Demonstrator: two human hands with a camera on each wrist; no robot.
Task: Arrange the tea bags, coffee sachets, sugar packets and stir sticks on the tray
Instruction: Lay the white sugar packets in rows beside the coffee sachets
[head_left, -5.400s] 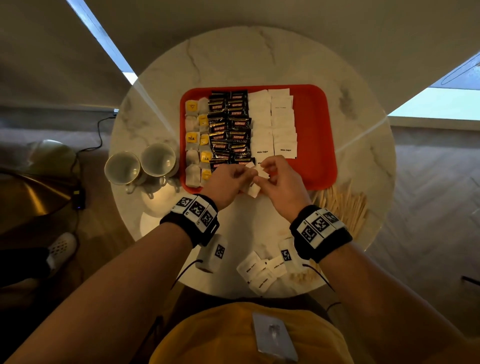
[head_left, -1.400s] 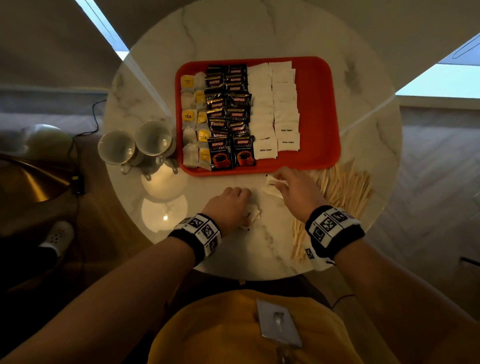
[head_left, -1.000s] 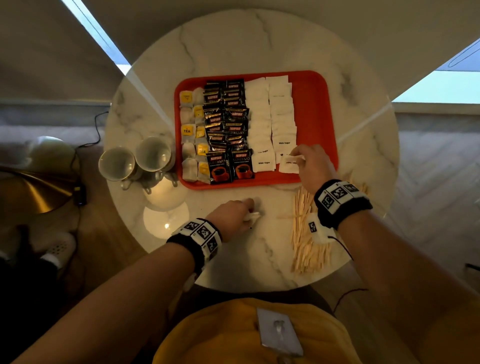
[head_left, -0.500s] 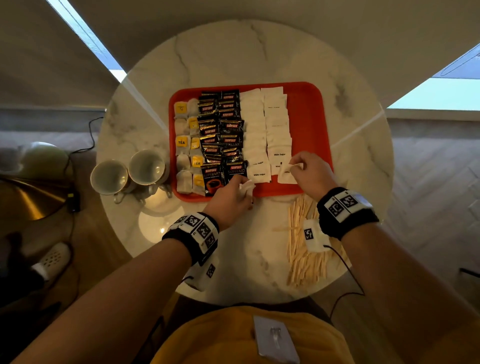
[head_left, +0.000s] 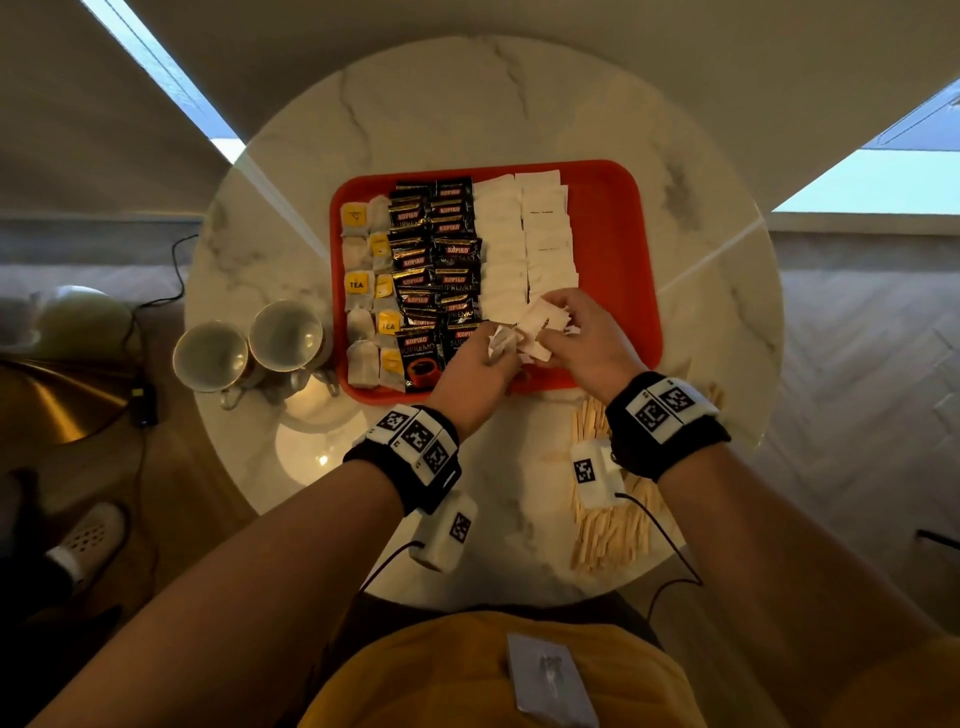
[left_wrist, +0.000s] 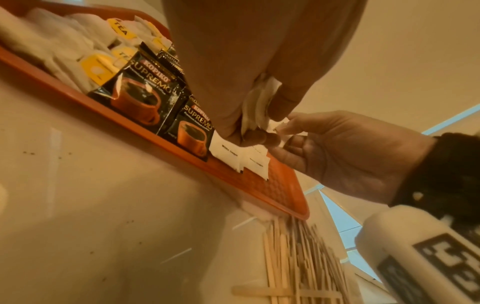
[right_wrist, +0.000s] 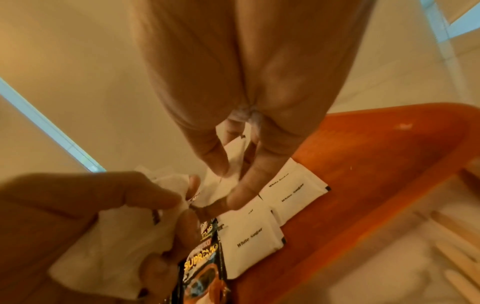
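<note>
On the red tray (head_left: 618, 249), tea bags (head_left: 363, 312), coffee sachets (head_left: 436, 260) and sugar packets (head_left: 524, 239) lie in rows, stir sticks (head_left: 608, 535) lie beside it on the table, while left hand (head_left: 475, 371) and right hand (head_left: 582, 343) each pinch loose sugar packets above its near edge.

Two cups (head_left: 249, 353) – one tray (head_left: 613, 244) – two sugar-packet columns (head_left: 524, 234).

Red tray (head_left: 613, 218) sits mid-tabletop, filled from the left: tea bags (head_left: 363, 291) with yellow tags in two columns, then two columns of black Kopiko coffee sachets (head_left: 436, 260), then two overlapping columns of white sugar packets (head_left: 524, 244). Right part of the tray is bare. A few more sugar packets are held above the near edge. Wooden stir sticks (head_left: 608, 525) lie in a loose pile on the tabletop, near right of the tray.
</note>
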